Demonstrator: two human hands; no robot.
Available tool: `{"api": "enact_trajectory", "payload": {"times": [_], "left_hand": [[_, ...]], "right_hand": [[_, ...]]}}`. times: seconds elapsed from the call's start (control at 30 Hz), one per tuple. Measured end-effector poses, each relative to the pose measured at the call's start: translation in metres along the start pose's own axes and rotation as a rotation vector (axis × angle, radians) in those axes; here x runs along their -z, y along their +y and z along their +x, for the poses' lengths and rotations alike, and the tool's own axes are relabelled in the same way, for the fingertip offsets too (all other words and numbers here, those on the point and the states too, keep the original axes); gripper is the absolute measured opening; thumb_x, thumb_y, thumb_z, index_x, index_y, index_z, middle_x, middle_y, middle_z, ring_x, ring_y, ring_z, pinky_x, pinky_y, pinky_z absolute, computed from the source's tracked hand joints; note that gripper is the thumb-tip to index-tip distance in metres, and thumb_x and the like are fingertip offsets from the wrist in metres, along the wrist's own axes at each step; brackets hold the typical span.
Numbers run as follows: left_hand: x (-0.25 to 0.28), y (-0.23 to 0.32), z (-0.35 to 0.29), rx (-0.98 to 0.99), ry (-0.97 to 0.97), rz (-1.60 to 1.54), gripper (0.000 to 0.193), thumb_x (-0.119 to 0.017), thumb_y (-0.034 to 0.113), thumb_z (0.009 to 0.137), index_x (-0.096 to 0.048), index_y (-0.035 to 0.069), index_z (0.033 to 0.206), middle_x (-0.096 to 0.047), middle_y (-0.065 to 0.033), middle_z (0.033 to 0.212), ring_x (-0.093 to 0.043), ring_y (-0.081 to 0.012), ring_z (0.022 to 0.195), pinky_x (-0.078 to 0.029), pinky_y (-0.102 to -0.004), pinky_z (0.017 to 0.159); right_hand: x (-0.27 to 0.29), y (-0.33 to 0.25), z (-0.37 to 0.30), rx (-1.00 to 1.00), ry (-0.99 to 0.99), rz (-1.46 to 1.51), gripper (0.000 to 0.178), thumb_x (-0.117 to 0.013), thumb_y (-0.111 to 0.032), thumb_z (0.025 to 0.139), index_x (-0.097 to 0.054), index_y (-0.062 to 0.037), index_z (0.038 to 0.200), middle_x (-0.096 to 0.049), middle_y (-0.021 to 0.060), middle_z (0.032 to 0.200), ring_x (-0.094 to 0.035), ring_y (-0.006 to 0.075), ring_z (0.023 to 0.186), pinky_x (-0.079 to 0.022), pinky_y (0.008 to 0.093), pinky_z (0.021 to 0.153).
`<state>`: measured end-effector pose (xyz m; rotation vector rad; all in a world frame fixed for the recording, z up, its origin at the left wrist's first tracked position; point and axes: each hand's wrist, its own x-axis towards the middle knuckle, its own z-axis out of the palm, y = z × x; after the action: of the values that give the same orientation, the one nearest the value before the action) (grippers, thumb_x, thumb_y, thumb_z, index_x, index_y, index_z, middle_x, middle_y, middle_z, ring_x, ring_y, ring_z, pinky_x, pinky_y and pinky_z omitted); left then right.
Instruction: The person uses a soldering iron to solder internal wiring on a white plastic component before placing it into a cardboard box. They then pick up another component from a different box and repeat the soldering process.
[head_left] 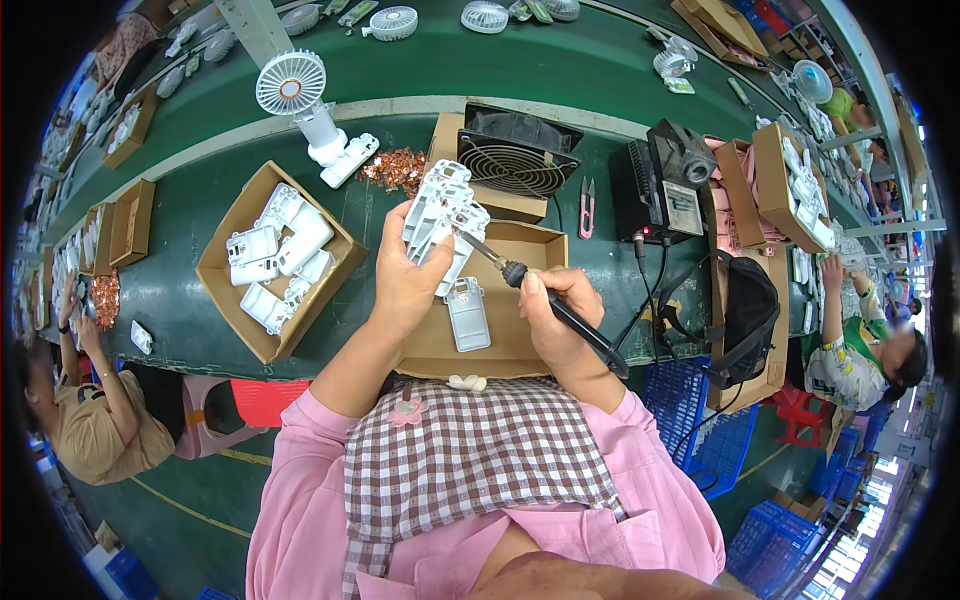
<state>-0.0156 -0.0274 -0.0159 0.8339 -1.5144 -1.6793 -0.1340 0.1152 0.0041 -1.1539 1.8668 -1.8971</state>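
My left hand [404, 272] grips white plastic housings [442, 205] above a cardboard box [520, 240]. They look like fan-body shells with ribs and small metal parts inside; how many are stacked cannot be told. A soldering iron [515, 275] with a black handle is held in my right hand [560, 312]. Its tip reaches the lower right part of the housings, where my left thumb partly hides the contact. Inside the box under my hands lies a pale rectangular plastic cover [468, 318].
On the left, a cardboard box [350, 262] holds several white shells. Beyond are a white handheld fan [291, 84], copper-coloured bits [395, 168] and a black box fan [518, 150]. Pink-handled snips [587, 210] and a black soldering station [650, 190] stand right, its cable trailing. Co-workers sit either side.
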Motion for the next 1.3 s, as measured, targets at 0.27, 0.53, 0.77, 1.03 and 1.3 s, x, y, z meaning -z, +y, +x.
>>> {"api": "enact_trajectory", "payload": {"times": [0.27,0.53,0.77,1.03,1.3], "left_hand": [[0.001,0.007,-0.001,0.112,-0.019,-0.231,0.056,-0.061,0.001,0.082,-0.035,0.002,0.131,-0.056,-0.0113,0.117,-0.058,-0.0158,0.103,-0.048,-0.0286,0.087],[0.002,0.008,0.000,0.072,-0.092,-0.420,0.057,-0.061,0.003,0.084,-0.031,0.004,0.133,-0.055,-0.0106,0.117,-0.058,-0.0158,0.102,-0.049,-0.0306,0.088],[-0.001,0.003,0.000,0.009,0.030,-0.152,0.046,-0.060,0.006,0.088,-0.037,0.003,0.128,-0.058,-0.0088,0.110,-0.059,-0.0125,0.093,-0.051,-0.0258,0.076],[-0.001,-0.002,0.001,-0.075,0.057,-0.033,0.044,-0.061,0.001,0.086,-0.040,0.002,0.124,-0.060,-0.0075,0.105,-0.059,-0.0103,0.088,-0.052,-0.0229,0.067],[-0.003,0.003,0.000,-0.055,0.070,-0.015,0.044,-0.061,0.001,0.086,-0.040,0.002,0.124,-0.060,-0.0080,0.106,-0.059,-0.0104,0.089,-0.053,-0.0230,0.068]], "right_hand": [[0.003,0.003,-0.003,0.063,0.038,0.100,0.011,-0.067,-0.003,0.084,-0.057,-0.0007,0.088,-0.064,0.0082,0.071,-0.056,0.0086,0.056,-0.043,0.0223,0.051],[0.006,0.005,-0.006,0.111,0.044,0.194,0.012,-0.065,-0.002,0.085,-0.056,-0.0007,0.092,-0.061,0.0078,0.069,-0.056,0.0108,0.058,-0.043,0.0227,0.052],[0.001,0.004,-0.001,0.111,0.027,0.032,0.012,-0.069,-0.003,0.082,-0.058,-0.0006,0.084,-0.063,0.0079,0.067,-0.055,0.0092,0.053,-0.041,0.0224,0.048],[-0.002,0.002,0.003,0.109,0.032,-0.045,0.013,-0.070,-0.003,0.080,-0.058,-0.0014,0.079,-0.061,0.0066,0.063,-0.054,0.0085,0.050,-0.040,0.0225,0.046],[-0.003,0.002,0.004,0.155,0.028,-0.075,0.013,-0.070,-0.003,0.080,-0.057,-0.0021,0.078,-0.059,0.0055,0.060,-0.053,0.0079,0.048,-0.040,0.0227,0.045]]}}
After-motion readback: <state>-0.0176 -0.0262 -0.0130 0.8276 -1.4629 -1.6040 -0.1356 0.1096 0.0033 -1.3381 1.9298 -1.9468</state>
